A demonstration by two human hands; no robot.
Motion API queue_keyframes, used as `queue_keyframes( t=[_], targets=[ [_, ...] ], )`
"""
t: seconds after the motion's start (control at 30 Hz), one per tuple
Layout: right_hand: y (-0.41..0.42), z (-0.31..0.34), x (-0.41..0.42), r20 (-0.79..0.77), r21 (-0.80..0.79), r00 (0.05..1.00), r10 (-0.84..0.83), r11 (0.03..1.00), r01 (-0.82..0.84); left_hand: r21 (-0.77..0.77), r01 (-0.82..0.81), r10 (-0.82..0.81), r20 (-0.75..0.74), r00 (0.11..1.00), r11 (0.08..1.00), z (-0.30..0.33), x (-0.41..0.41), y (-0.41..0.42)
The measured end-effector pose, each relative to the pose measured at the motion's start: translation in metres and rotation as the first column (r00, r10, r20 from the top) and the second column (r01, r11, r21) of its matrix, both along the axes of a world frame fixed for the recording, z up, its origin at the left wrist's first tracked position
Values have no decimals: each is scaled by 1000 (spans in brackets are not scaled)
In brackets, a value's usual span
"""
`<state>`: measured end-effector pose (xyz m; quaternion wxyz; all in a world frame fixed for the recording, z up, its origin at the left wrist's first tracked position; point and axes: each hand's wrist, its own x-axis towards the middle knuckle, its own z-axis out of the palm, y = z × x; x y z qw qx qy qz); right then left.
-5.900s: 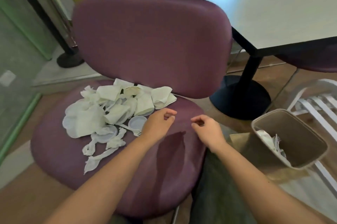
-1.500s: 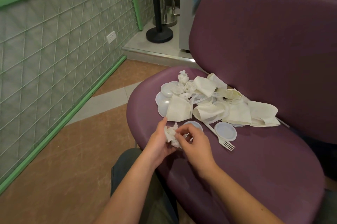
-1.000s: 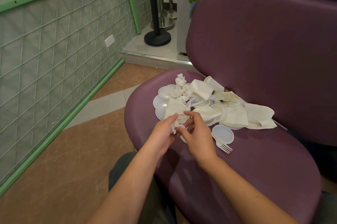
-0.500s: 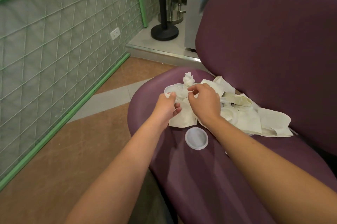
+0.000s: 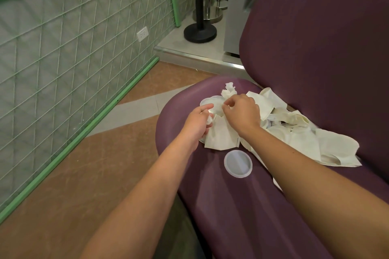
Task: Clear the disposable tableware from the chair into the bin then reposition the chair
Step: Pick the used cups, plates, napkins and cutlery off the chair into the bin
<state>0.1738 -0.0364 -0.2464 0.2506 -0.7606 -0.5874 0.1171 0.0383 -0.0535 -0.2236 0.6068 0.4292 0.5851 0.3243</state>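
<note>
A purple padded chair (image 5: 242,206) carries a heap of white disposable tableware (image 5: 299,138): crushed paper cups, plates, lids and a plastic fork. My left hand (image 5: 197,124) grips a small crumpled white wad at the heap's left end. Beside it, my right hand (image 5: 242,114) pinches a crumpled tissue (image 5: 228,92) that sticks up above the fingers. A flattened paper cup (image 5: 221,138) lies just under both hands. One round white lid (image 5: 238,164) lies apart on the seat, nearer to me. The bin is out of view.
A green-framed wire mesh panel (image 5: 73,58) runs along the left, with a wall socket (image 5: 142,34) behind it. A black post on a round base (image 5: 200,31) stands on a raised step (image 5: 200,56) beyond the chair. Brown floor lies to the left.
The camera turned from the bin side to the chair's left. Both hands moved from the seat's near edge up to the far left of the heap, where the right hand took hold of the tissue.
</note>
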Motion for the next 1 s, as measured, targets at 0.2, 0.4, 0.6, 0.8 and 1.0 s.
queue_keyframes(
  t=[0.2,0.4,0.6,0.8,1.0],
  targets=[
    [-42,37,-13,-744,116,664,68,993,28,-2,55,-53,203,978,999,10,7,-4],
    [-76,29,-32,-791,65,612,-16,992,109,-47,30,-15,292,956,998,11,17,-11],
    [-98,15,-25,-516,231,856,39,968,95,-112,42,5,389,921,993,11,19,-32],
    [-132,5,-7,-337,350,936,102,936,24,-210,103,14,490,872,972,18,41,-56],
    [-181,13,28,-433,313,900,46,944,102,-292,226,-41,528,848,929,17,92,-85]
  ],
)
